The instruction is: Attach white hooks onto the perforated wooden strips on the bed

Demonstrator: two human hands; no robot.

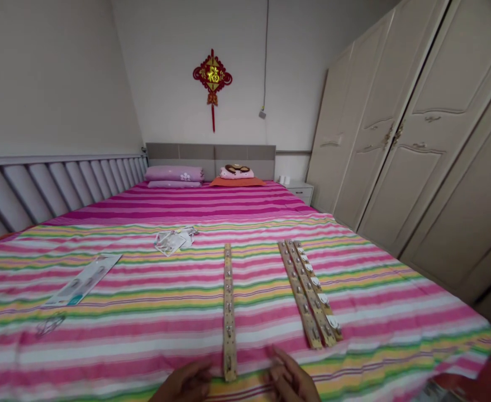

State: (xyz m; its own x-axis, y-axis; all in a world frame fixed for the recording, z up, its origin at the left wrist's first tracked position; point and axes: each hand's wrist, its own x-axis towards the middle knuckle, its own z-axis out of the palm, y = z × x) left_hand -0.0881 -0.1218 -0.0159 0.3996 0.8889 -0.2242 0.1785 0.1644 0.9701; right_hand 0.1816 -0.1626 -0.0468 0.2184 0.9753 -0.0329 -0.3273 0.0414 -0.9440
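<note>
A narrow wooden strip [229, 312] with a row of small metal fittings lies lengthwise on the striped bedspread in front of me. My left hand [187, 382] is beside its near end on the left, fingers loosely bent and apart from it. On the other side, my right hand [290, 377] rests low over the cloth with its fingers spread, holding nothing. Further right lie similar strips side by side: a left strip [299, 293], a middle strip [311, 293], and a right strip [321, 295] bearing several white round pieces.
A long flat package [84, 280] with a teal corner lies at left, near a thin wire-like coil [51, 324]. Small clear packets [174, 240] are heaped farther back. Folded bedding [174, 174] sits by the headboard. A wardrobe [396, 145] lines the right; a padded rail [61, 184] borders the left.
</note>
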